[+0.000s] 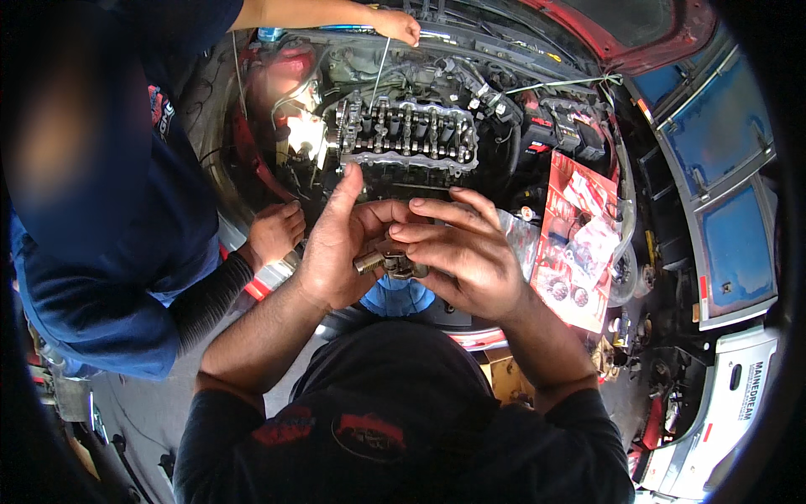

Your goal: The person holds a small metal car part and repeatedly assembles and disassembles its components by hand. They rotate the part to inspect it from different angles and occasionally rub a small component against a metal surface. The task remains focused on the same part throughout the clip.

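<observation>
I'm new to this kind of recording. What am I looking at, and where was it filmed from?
There is no robot here: these are someone's own bare hands, filmed by a head-worn fisheye camera looking down, so straight edges bend. The left hand and right hand hold a small metal part with a threaded end between them. Beyond is an exposed engine; to its right lies a red printed sheet with clear plastic on it. The dark blue sleeve at left is a co-worker's.
</observation>
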`<state>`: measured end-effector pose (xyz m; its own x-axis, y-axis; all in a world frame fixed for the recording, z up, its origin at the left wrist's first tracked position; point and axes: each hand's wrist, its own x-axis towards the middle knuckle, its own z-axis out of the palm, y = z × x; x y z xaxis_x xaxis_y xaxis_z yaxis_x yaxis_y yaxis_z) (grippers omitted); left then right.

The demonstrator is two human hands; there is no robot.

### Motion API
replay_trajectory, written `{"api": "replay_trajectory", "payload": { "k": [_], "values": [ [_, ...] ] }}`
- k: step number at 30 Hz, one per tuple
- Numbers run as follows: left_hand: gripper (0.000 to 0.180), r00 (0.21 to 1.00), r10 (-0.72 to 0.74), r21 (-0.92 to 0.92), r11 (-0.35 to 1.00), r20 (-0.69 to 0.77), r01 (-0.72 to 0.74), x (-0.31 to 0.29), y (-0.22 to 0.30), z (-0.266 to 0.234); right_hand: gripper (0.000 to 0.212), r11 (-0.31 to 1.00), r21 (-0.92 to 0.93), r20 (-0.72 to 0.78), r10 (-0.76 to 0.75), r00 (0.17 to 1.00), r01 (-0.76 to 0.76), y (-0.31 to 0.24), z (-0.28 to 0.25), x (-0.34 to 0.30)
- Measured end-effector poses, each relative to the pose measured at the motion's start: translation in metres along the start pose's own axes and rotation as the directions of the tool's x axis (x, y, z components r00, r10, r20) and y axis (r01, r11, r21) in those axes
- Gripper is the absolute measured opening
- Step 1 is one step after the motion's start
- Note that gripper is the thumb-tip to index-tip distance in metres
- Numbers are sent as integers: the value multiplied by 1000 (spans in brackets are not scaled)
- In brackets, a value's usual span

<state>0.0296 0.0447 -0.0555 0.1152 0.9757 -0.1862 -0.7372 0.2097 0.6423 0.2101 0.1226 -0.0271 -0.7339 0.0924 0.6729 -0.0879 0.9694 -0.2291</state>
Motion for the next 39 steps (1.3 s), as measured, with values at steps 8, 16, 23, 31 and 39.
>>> {"api": "replay_trajectory", "payload": {
  "k": [8, 16, 23, 31, 39],
  "values": [
    [115, 915, 252, -90, 968, 315, -236, -9, 12, 9, 20, 946, -242, -238, -272, 932, 214, 0, 13, 4],
    [126, 792, 508, 138, 806, 339, -575, -16, 21, 18, 22, 901, -292, -364, -415, 834, 320, 10, 24, 16],
    [123, 562, 728, 144, 555, 392, -819, -13, 29, 20, 30, 960, -124, -323, -280, 904, 253, -3, 19, 25],
    [117, 586, 763, 109, 580, 273, -807, -9, 34, 22, 27, 998, 18, -277, -58, 959, 65, -18, 10, 44],
    [108, 658, 732, 53, 661, 178, -749, -11, 37, 20, 23, 973, 228, -228, 96, 969, -43, -18, 17, 50]
  ]
}}
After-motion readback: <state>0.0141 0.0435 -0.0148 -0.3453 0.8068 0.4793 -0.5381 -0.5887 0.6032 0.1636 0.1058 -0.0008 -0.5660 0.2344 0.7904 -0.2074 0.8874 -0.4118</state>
